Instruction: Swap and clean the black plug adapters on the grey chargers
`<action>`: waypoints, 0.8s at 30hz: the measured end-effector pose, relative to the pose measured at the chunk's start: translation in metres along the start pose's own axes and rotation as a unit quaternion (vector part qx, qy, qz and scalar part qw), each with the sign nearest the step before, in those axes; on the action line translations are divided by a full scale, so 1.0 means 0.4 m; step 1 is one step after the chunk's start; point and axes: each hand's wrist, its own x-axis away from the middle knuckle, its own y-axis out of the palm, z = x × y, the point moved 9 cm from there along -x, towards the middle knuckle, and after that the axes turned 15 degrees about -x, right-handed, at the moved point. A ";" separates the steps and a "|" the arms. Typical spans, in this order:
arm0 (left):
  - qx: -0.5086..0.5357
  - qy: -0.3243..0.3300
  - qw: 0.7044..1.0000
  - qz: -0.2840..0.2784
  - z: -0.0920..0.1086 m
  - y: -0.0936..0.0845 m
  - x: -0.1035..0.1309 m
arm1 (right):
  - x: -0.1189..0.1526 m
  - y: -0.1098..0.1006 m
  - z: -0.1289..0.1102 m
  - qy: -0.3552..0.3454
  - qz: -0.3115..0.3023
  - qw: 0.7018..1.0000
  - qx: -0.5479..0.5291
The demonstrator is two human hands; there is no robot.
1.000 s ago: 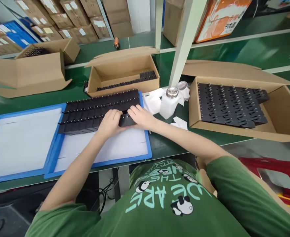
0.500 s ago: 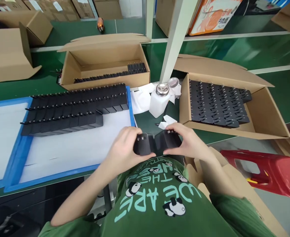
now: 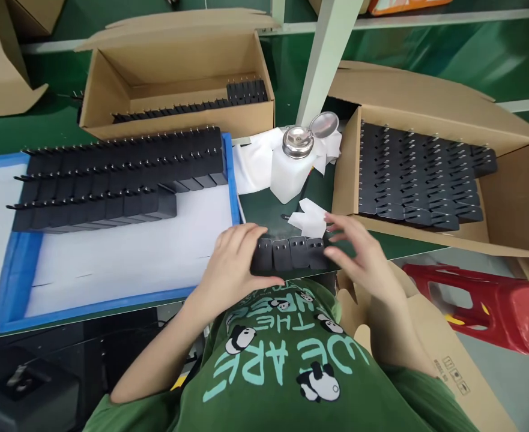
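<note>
A short row of black plug adapters [image 3: 290,253] lies at the near table edge, just in front of my chest. My left hand [image 3: 232,264] grips the left end of that row. At the right end, my right hand [image 3: 358,255] hovers with fingers spread, only the fingertips near the row. More black adapters [image 3: 111,180] stand in rows on a white sheet in a blue tray [image 3: 230,174] to the left.
A cardboard box [image 3: 349,156] at right holds many black adapters. Another open box [image 3: 174,117] sits behind the tray. A white dispenser bottle [image 3: 291,171] with metal cap stands among white wipes [image 3: 311,217]. A white post [image 3: 320,60] rises behind; a red stool [image 3: 493,306] is lower right.
Both hands lifted a few adapters from the tray rows, carried them toward my body, straightened them into a row at the table edge, and my right hand has opened off them.
</note>
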 end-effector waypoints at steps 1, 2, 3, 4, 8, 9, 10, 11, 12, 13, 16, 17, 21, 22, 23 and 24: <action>0.025 -0.025 0.999 -0.004 -0.025 -0.010 0.015 | -0.002 -0.017 0.012 0.006 0.023 1.000 0.001; 0.048 -0.051 0.998 -0.004 -0.048 -0.019 0.030 | -0.006 -0.023 0.021 0.005 0.028 1.000 0.013; 0.068 -0.074 0.995 -0.002 -0.069 -0.026 0.045 | -0.012 -0.018 0.029 -0.001 0.019 0.999 0.032; 0.085 -0.093 0.992 0.002 -0.085 -0.031 0.057 | -0.018 -0.007 0.036 -0.010 0.002 0.999 0.052; 0.119 -0.108 0.987 -0.020 -0.093 -0.015 0.079 | -0.044 0.041 0.051 -0.043 -0.040 0.992 0.114; 0.122 -0.101 0.987 -0.034 -0.084 -0.005 0.077 | -0.048 0.049 0.047 -0.061 -0.037 0.990 0.123; 0.121 -0.091 0.987 -0.048 -0.075 0.006 0.074 | -0.050 0.054 0.041 -0.084 -0.028 0.987 0.132; 0.119 -0.078 0.988 -0.058 -0.065 0.015 0.070 | -0.050 0.055 0.033 -0.108 -0.011 0.984 0.140; 0.116 -0.064 0.989 -0.063 -0.055 0.022 0.065 | -0.048 0.052 0.025 -0.131 0.012 0.981 0.145; 0.113 -0.052 0.990 -0.063 -0.048 0.027 0.060 | -0.044 0.048 0.020 -0.150 0.037 0.977 0.148; 0.109 -0.029 0.993 -0.040 -0.037 0.030 0.049 | -0.027 0.028 0.007 -0.175 0.104 0.967 0.151; 0.109 -0.027 0.993 -0.029 -0.036 0.029 0.049 | -0.018 0.019 0.000 -0.181 0.129 0.963 0.150; 0.097 -0.026 0.995 0.003 -0.031 0.030 0.054 | 0.025 -0.036 -0.024 -0.152 0.246 0.955 0.072; 0.092 -0.027 0.995 0.008 -0.030 0.031 0.055 | 0.038 -0.051 -0.014 -0.117 0.278 0.953 0.019; 0.088 -0.028 0.996 0.009 -0.028 0.033 0.055 | 0.051 -0.063 0.004 -0.073 0.308 0.948 -0.042; 0.083 -0.029 0.996 0.008 -0.027 0.034 0.055 | 0.066 -0.070 0.026 -0.028 0.337 0.935 -0.104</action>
